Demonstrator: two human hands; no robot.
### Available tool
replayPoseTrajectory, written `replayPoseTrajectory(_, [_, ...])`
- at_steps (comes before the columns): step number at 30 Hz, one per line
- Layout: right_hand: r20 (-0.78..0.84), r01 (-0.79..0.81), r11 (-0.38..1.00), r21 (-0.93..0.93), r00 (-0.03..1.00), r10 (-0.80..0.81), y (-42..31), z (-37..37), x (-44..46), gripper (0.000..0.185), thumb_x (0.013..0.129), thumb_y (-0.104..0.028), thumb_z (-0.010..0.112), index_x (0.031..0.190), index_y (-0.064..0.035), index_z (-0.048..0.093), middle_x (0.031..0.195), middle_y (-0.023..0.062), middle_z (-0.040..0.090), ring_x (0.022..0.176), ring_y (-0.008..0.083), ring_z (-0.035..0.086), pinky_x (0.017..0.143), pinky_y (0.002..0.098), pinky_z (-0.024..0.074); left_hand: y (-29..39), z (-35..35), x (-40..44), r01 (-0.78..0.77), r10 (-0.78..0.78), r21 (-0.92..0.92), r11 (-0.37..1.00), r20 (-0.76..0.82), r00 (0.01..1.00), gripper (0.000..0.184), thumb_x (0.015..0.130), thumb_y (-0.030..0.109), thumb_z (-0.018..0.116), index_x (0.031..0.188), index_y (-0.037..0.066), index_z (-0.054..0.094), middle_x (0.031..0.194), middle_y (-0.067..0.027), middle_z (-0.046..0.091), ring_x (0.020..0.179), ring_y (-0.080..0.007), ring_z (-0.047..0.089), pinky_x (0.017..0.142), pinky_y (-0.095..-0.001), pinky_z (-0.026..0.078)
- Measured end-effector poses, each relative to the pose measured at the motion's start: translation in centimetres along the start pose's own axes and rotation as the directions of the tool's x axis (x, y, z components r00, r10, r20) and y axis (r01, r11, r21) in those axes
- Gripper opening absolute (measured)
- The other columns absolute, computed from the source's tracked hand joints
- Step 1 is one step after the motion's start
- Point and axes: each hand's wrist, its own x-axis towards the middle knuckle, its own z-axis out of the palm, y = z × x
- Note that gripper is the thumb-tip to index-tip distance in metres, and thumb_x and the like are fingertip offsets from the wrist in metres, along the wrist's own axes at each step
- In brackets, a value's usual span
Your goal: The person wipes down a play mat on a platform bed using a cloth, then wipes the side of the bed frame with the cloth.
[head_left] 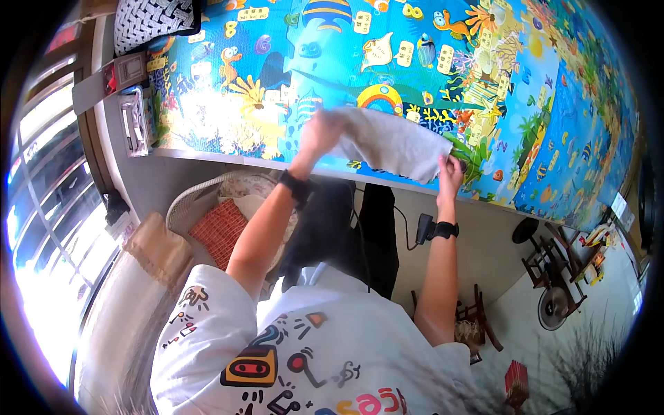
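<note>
Head view: grey cloth [398,142], one; between the hands, over the sea-print mat [332,76]. Left hand [321,138], blurred, gripping one end; right hand [449,174] pinching the other. Handling, as judged: even tension, edges level. Long axis: hand to hand, right end nearer the body.

A hand could pass over the flat blue mat printed with sea creatures [332,62], beyond the limp grey cloth [401,142] spanning the left hand [321,138] and right hand [449,174]. A black-and-white woven cushion [153,26] blocks the far left corner; a rounded pale woven basket [181,200] stands below the near edge.
</note>
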Motion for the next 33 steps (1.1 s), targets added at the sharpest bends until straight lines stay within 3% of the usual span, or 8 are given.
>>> replayPoseTrajectory(5, [0.050,0.038,0.989,-0.143,0.998,-0.031,1.8,-0.8,-1.3,0.046,0.090,-0.018,0.081,0.126,0.0028,0.061,0.102,0.0058,0.072,0.090,0.0122,0.064,0.080,0.0313,0.0517,-1.6,1.5,-1.0,-0.170,0.185,0.131,0.977,-0.114,0.976,0.035,0.087,0.029,0.076,0.096,-0.003,0.066,0.091,-0.0178,0.070,0.087,-0.0372,0.068,0.080,-0.0447,0.054])
replayPoseTrajectory(9, [0.079,0.094,0.863,-0.497,0.995,-0.063,3.2,-1.4,-2.0,0.047,0.086,-0.008,0.080,0.126,0.0049,0.059,0.095,0.0072,0.073,0.082,0.0134,0.065,0.074,0.0301,0.0523,-1.7,0.8,-0.7,-0.315,0.333,0.139,0.939,-0.133,0.934,0.025,0.089,0.022,0.073,0.091,-0.002,0.065,0.087,-0.0179,0.067,0.085,-0.0377,0.065,0.077,-0.0471,0.052])
replayPoseTrajectory(14, [0.093,-0.063,0.972,-0.227,0.992,0.086,2.3,-0.8,-3.4,0.041,0.087,-0.006,0.079,0.123,0.0031,0.060,0.092,0.0073,0.073,0.073,0.0133,0.066,0.065,0.0281,0.0504,0.6,-1.6,-0.1,-0.283,0.299,0.138,0.949,-0.113,0.948,0.024,0.091,0.022,0.069,0.090,-0.001,0.065,0.093,-0.0229,0.070,0.088,-0.0428,0.068,0.080,-0.0481,0.054])
replayPoseTrajectory(15, [0.102,-0.094,0.981,-0.172,0.988,0.113,2.3,-0.7,-3.5,0.040,0.087,-0.006,0.078,0.121,0.0026,0.060,0.091,0.0074,0.072,0.071,0.0130,0.066,0.062,0.0278,0.0498,0.5,-2.0,0.6,-0.202,0.202,0.122,0.972,0.008,0.979,0.026,0.093,0.025,0.065,0.098,-0.001,0.064,0.095,-0.0273,0.071,0.092,-0.0478,0.068,0.081,-0.0516,0.054])
replayPoseTrajectory(22, [0.120,-0.007,0.949,-0.315,0.992,0.047,3.4,-0.1,-3.4,0.028,0.092,-0.004,0.075,0.114,0.0001,0.058,0.089,0.0049,0.070,0.071,0.0108,0.066,0.059,0.0261,0.0482,-1.1,-0.1,1.9,-0.034,0.033,0.129,0.991,0.010,0.999,0.041,0.094,0.031,0.066,0.120,0.000,0.056,0.097,-0.0293,0.072,0.094,-0.0506,0.069,0.081,-0.0545,0.055])
replayPoseTrajectory(28, [0.090,0.105,0.926,-0.363,0.993,-0.078,5.6,-0.5,-2.6,0.031,0.087,-0.012,0.079,0.110,0.0009,0.062,0.087,0.0090,0.075,0.075,0.0155,0.069,0.069,0.0312,0.0532,-1.2,-0.9,-1.7,-0.114,0.111,0.055,0.992,0.052,0.992,0.051,0.089,0.019,0.069,0.133,0.002,0.051,0.099,-0.0247,0.074,0.092,-0.0436,0.073,0.081,-0.0477,0.057])
replayPoseTrajectory(29, [0.084,0.101,0.938,-0.332,0.994,-0.077,5.6,-0.5,-2.6,0.032,0.086,-0.013,0.080,0.109,0.0009,0.063,0.087,0.0097,0.075,0.075,0.0171,0.070,0.071,0.0326,0.0537,-1.2,-1.0,-1.5,-0.057,0.057,0.034,0.998,-0.001,0.998,0.045,0.087,0.015,0.071,0.126,0.001,0.054,0.097,-0.0246,0.073,0.091,-0.0440,0.072,0.080,-0.0481,0.056])
replayPoseTrajectory(33, [0.022,0.151,0.863,-0.482,0.987,-0.160,5.8,-0.1,-2.7,0.037,0.083,-0.024,0.083,0.103,0.0009,0.065,0.083,0.0133,0.074,0.074,0.0255,0.070,0.073,0.0382,0.0547,-4.5,0.1,-0.8,-0.293,0.315,0.193,0.936,-0.094,0.944,0.034,0.088,0.019,0.074,0.111,-0.002,0.060,0.102,-0.0253,0.068,0.095,-0.0455,0.067,0.082,-0.0533,0.054])
